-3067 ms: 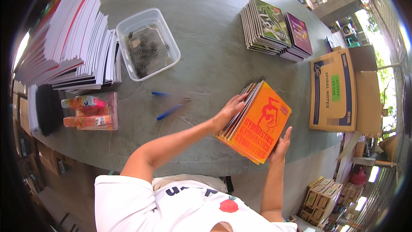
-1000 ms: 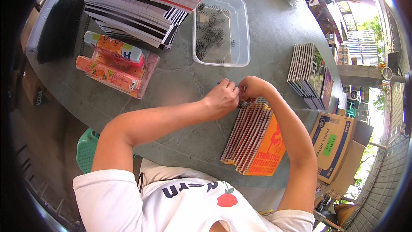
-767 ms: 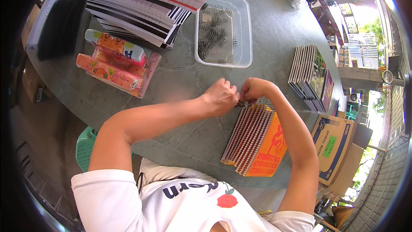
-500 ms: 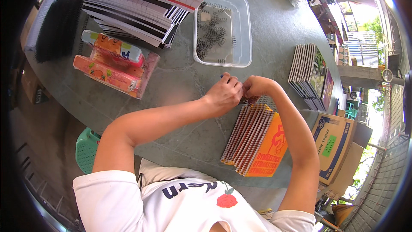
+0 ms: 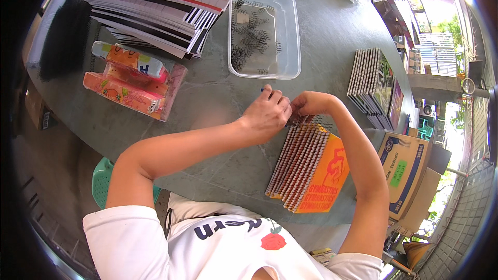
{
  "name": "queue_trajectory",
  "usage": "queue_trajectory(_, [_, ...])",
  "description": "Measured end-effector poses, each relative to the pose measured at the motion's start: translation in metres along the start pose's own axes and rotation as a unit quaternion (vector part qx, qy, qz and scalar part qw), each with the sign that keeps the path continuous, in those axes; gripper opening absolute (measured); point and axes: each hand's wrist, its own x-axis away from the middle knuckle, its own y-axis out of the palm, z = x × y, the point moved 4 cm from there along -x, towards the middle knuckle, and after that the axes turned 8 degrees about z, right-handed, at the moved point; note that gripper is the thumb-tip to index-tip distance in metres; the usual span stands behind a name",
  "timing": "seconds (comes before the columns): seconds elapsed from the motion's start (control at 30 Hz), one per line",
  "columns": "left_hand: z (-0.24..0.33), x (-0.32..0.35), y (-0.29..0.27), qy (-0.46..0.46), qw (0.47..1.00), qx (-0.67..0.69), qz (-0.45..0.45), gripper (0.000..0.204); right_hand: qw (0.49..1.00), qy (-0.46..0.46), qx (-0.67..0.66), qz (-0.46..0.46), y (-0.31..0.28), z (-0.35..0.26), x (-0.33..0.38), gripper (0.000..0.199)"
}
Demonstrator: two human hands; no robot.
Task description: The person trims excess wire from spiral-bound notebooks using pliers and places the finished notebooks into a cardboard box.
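A stack of spiral-bound notebooks [image 5: 324, 176] with orange covers lies in front of me, its coils side by side on the left. At its far end my two hands meet. My left hand [image 5: 268, 110] is curled closed, and a small dark blue tip shows by its fingers; the rest of what it holds is hidden. My right hand [image 5: 313, 103] has its fingers pinched together next to the left one, at the coil ends. Whatever lies between its fingertips is too small to make out. Dark loose wire coil [image 5: 326, 122] shows just below the right hand.
A clear plastic tub [image 5: 296, 31] with small black coils stands beyond my hands. To the left are a pink-orange package [image 5: 129, 91], a tall pile of notebook pages [image 5: 155, 15] and black bristly coils [image 5: 67, 36]. Bound notebooks [image 5: 374, 88] and a cardboard box [image 5: 402, 176] sit right.
The view has shifted slightly, so the tub and piles appear a little further left. Both hands stay together at the stack's far end, with only slight finger movement.
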Motion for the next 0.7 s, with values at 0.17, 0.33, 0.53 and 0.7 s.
queue_trajectory(0.17, [0.005, 0.001, 0.005, 0.019, 0.999, 0.019, 0.042, 0.025, 0.999, 0.040, -0.002, -0.028, 0.001, 0.004, 0.001, 0.023])
queue_trajectory(0.33, [0.008, -0.004, 0.018, -0.019, 0.990, 0.092, -0.110, 0.013, 0.998, 0.030, 0.019, -0.051, 0.004, -0.002, 0.006, 0.021])
queue_trajectory(0.53, [0.004, -0.001, 0.008, -0.025, 0.991, 0.085, -0.100, 0.022, 0.997, 0.005, 0.063, -0.047, 0.001, -0.001, 0.006, 0.022])
queue_trajectory(0.7, [0.003, -0.010, 0.006, -0.035, 0.996, 0.053, -0.066, 0.032, 0.999, 0.001, 0.026, -0.048, -0.001, -0.002, 0.008, 0.020])
